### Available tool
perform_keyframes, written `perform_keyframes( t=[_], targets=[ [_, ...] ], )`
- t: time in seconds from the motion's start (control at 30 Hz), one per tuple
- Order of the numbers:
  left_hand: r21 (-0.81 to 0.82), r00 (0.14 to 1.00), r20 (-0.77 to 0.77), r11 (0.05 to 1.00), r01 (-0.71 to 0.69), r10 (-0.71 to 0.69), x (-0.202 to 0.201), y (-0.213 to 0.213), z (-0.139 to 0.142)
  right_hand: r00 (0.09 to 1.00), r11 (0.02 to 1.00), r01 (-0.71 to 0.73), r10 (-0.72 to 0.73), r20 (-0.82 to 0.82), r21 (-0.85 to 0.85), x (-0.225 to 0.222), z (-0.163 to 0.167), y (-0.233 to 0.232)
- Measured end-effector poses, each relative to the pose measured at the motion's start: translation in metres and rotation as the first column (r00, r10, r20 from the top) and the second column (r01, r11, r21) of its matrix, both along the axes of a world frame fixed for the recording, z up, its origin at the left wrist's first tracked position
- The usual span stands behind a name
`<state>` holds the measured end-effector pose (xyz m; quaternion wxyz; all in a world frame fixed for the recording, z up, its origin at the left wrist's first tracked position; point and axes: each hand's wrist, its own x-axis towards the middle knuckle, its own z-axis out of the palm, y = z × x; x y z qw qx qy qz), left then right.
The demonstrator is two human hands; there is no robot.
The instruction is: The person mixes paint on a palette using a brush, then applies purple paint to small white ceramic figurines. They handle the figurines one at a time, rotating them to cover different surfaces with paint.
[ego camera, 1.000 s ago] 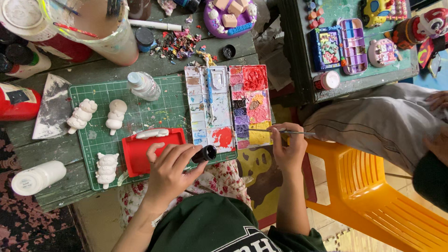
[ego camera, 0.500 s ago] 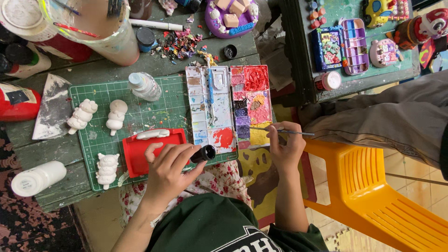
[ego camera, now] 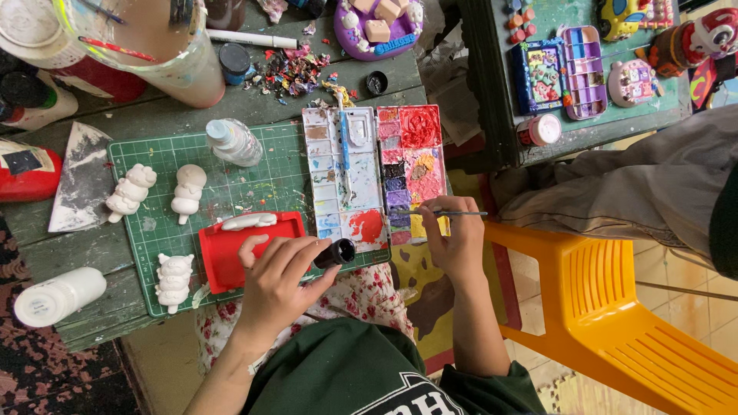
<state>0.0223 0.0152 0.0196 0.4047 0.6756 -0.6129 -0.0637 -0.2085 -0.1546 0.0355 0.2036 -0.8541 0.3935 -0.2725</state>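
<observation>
left hand [ego camera: 280, 277]: grips small black bottle [ego camera: 335, 253] | right hand [ego camera: 455, 244]: pinches thin paintbrush [ego camera: 446, 214] over paint-smeared palette [ego camera: 373, 177]

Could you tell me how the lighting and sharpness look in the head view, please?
Head view: soft, even daylight with faint shadows; palette, left hand with small black bottle and right hand with brush are sharp; mild glare on the yellow chair; edges bend slightly, wide-angle.
</observation>
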Motion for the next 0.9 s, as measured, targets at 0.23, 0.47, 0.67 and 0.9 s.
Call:
perform_keyframes(
  t=[0.23, 0.47, 0.67, 0.9],
  targets=[
    [0.004, 1.0, 0.002, 1.0, -0.002, 0.002, 0.0, 0.0, 0.0, 0.993, 0.987, 0.121, -0.12, -0.018, 0.102, -0.01, 0.007, -0.007],
    [0.009, 1.0, 0.001, 1.0, 0.003, -0.003, -0.002, -0.001, -0.001, 0.99, 0.988, 0.128, -0.133, 0.052, 0.086, -0.011, 0.005, -0.004],
    [0.01, 1.0, -0.003, 1.0, 0.012, -0.012, -0.001, -0.001, -0.001, 0.978, 0.979, 0.131, -0.153, 0.143, 0.155, -0.019, -0.004, -0.005],
    [0.014, 1.0, -0.009, 1.0, 0.015, -0.014, -0.003, -0.003, -0.001, 0.979, 0.985, 0.144, -0.155, 0.132, 0.091, -0.031, -0.01, -0.005]
  ],
)
